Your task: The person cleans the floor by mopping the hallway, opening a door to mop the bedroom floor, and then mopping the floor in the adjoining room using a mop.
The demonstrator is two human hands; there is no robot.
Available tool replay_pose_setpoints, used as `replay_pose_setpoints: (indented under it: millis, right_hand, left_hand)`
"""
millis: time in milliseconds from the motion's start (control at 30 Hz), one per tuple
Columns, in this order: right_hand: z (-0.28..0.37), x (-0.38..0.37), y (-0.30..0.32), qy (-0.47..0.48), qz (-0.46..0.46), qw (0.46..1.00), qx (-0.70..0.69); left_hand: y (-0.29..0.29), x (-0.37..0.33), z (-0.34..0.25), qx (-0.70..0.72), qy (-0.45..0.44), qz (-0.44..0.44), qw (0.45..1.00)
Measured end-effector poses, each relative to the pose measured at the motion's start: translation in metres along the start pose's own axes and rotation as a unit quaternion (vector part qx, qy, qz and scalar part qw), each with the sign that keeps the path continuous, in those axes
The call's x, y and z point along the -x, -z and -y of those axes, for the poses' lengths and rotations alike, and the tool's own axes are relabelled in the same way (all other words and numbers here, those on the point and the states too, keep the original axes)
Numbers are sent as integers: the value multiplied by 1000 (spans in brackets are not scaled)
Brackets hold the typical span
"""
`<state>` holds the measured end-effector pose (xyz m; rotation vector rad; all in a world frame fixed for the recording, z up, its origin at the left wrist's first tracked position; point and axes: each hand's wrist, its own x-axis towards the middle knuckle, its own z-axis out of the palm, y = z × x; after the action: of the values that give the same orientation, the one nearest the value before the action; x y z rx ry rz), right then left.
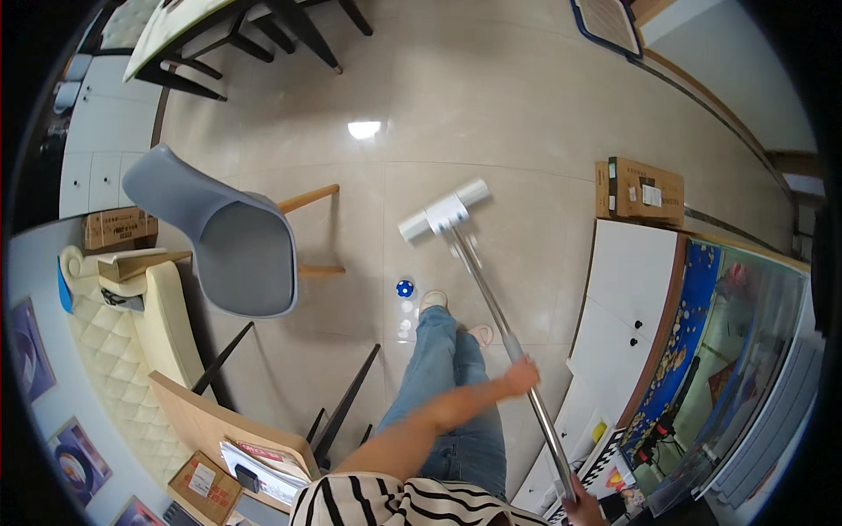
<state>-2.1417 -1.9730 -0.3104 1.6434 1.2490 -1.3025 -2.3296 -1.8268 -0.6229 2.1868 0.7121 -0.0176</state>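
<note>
A mop with a long silvery pole (491, 302) slants across the floor in front of me. Its white, roller-shaped head (445, 212) rests on the tiles beyond my feet. Partway up the pole, my left hand (521, 376) is closed around it, the forearm crossing my body. My right hand (582, 510) grips the pole near its upper end, at the lower edge of the view, partly cut off. A small blue ball with white dots (404, 288) lies on the floor just left of my feet, some way from the mop head.
A grey chair (246, 254) with wooden legs stands to the left, before a cream sofa (114, 359). At the right are a white cabinet (614, 307), a fish tank (728, 324) and a cardboard box (647, 191). A dark-legged table (189, 35) stands far left; a wooden desk (219, 412) is near left.
</note>
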Motion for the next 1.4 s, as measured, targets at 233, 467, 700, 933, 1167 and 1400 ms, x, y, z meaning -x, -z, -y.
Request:
replay_pose_setpoints:
  millis: [233,467,700,933,1167,1400]
  right_hand:
    - [241,-203,103,315,-102,924,-190]
    - [371,-279,133,226,-18,950,-215]
    - [191,-231,29,275,-126,942,-145]
    - [-37,-1,-62,-36,-24,989,-138]
    - [-41,74,-18,-185,13,976,-115]
    - [55,-60,91,26,-69,996,-49]
  left_hand:
    - [123,71,290,-186,211,-204,938]
    - [210,119,348,-150,484,-216,834]
    - [55,81,227,-248,368,-116,888]
    - [-94,15,-110,-32,15,-100,994]
    - [-71,-18,-148,58,-139,-31,988]
    - [61,-17,74,3,43,-169,985]
